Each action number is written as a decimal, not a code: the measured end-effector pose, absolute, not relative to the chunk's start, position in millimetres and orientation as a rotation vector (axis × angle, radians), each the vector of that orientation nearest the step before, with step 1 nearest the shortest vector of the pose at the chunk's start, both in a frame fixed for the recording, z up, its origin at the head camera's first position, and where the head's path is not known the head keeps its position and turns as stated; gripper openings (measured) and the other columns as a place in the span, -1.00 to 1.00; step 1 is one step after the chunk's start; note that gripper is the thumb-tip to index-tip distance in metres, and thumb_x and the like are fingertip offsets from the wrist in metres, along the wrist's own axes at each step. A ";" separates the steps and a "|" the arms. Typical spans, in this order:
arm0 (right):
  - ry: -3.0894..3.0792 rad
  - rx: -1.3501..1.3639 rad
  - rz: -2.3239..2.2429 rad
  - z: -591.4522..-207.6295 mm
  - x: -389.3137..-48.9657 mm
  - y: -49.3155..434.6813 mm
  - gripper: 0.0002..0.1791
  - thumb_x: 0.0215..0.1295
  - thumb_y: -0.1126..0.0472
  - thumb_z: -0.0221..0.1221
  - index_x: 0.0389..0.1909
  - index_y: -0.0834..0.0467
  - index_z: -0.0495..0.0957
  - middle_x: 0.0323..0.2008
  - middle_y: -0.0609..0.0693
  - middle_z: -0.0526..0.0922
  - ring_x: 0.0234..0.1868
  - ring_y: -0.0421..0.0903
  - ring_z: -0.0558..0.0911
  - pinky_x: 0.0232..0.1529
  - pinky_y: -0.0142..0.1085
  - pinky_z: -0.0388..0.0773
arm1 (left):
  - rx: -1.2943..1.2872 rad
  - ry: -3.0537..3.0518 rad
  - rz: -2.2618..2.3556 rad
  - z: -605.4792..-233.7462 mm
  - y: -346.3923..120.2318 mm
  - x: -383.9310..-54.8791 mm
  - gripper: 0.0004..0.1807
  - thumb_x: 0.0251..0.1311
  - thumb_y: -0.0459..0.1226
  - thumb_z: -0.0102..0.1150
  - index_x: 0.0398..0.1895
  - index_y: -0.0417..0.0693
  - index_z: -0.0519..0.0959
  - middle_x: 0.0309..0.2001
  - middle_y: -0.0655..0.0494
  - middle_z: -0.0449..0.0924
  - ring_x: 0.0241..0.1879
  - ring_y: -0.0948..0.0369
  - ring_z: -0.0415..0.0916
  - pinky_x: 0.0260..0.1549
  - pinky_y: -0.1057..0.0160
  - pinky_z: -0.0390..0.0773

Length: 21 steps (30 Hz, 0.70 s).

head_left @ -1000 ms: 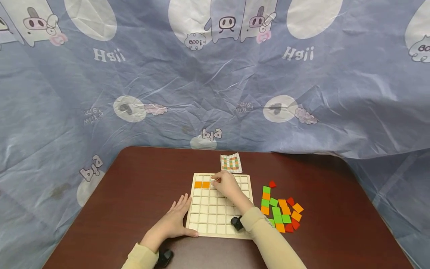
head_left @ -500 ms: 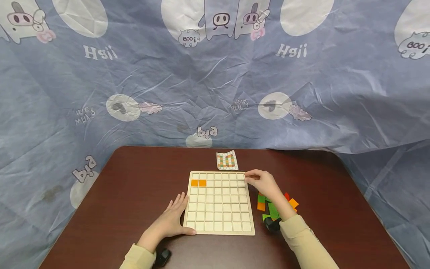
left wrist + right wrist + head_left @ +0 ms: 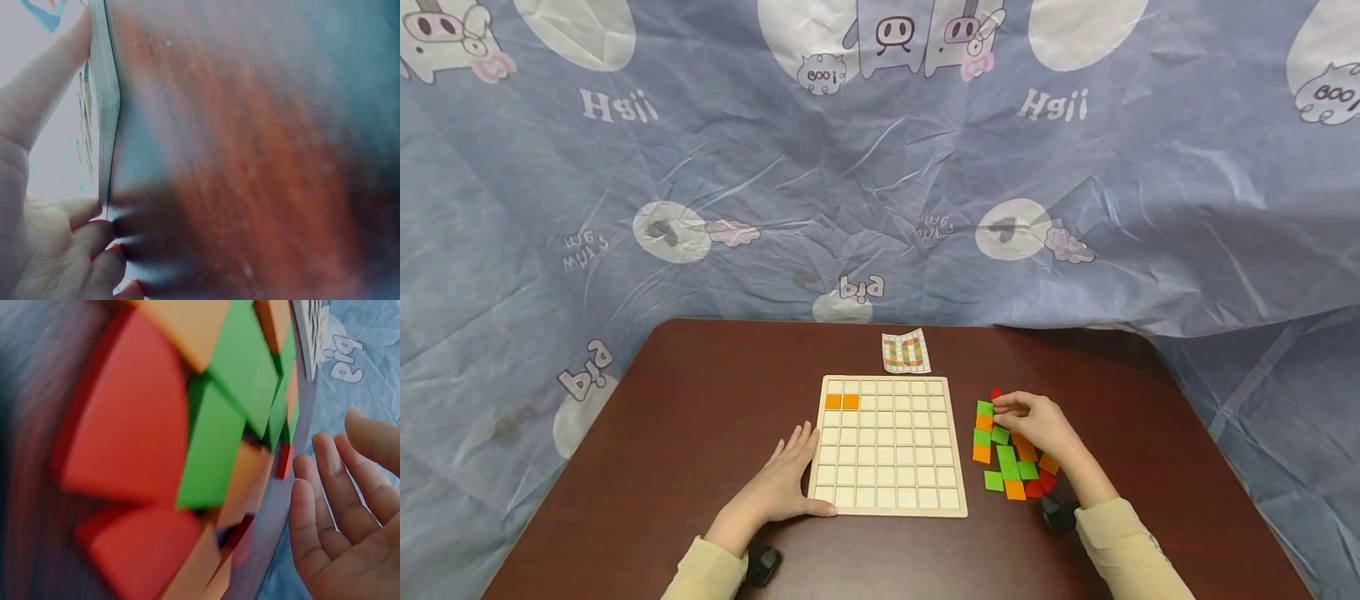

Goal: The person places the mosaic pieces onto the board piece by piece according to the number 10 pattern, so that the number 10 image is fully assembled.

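My left hand (image 3: 778, 487) rests against the left side of a pale wooden grid board (image 3: 886, 454), fingers fairly straight along its edge and thumb at the front left corner. In the left wrist view the fingertips meet the board's side (image 3: 107, 94). Two orange square tiles (image 3: 851, 402) sit side by side in the board's second row, at the left. My right hand (image 3: 1037, 423) hovers over the loose tiles to the board's right. Its fingers and thumb are apart with nothing between them in the right wrist view, near green tiles (image 3: 212, 444) and red round-edged tiles (image 3: 131, 419).
Behind the board lies a small paper card (image 3: 906, 351) with a coloured grid pattern. Loose orange tiles (image 3: 981, 454) and green tiles cluster at the right, partly hidden by my right hand. A printed blue-grey cloth (image 3: 820, 167) hangs behind the dark red-brown table (image 3: 715, 400).
My right hand has moved from over the board's upper rows rightward to the loose tiles. My left hand stays at the board's edge. The two orange tiles keep their cells.
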State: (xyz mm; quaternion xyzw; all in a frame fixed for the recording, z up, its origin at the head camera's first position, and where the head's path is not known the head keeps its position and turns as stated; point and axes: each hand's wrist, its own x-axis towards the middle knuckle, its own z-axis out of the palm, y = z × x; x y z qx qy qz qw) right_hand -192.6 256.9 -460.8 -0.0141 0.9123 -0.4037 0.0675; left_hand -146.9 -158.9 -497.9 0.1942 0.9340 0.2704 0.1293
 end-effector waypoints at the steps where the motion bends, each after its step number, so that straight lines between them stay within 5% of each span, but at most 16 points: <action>1: 2.756 -0.050 -1.194 -461.2 -191.7 259.4 -0.67 0.31 0.24 0.25 0.05 0.27 0.61 -0.05 0.20 0.72 -0.08 0.08 0.70 -0.09 -0.10 0.67 | 0.563 2.716 0.781 -498.2 -158.9 -147.5 0.35 -0.19 0.18 0.53 0.55 -0.28 -0.03 0.57 -0.27 -0.20 0.57 -0.13 -0.24 0.49 -0.21 -0.12; 16: 2.795 -0.111 -0.989 -468.4 -185.5 282.9 -0.58 0.14 0.24 0.38 0.04 0.25 0.63 -0.02 0.20 0.67 -0.01 0.16 0.59 0.02 0.05 0.56 | 0.565 2.713 0.774 -497.7 -159.4 -146.6 0.36 -0.20 0.20 0.52 0.55 -0.28 -0.03 0.57 -0.26 -0.20 0.57 -0.12 -0.23 0.49 -0.20 -0.13; 21: 2.815 -0.118 -0.913 -470.2 -185.7 285.9 -0.62 0.07 0.24 0.43 -0.05 0.21 0.67 -0.10 0.14 0.63 -0.08 0.09 0.57 -0.06 -0.05 0.55 | 0.564 2.715 0.783 -498.7 -159.4 -147.8 0.37 -0.20 0.19 0.52 0.54 -0.29 -0.03 0.57 -0.27 -0.20 0.57 -0.13 -0.23 0.49 -0.21 -0.12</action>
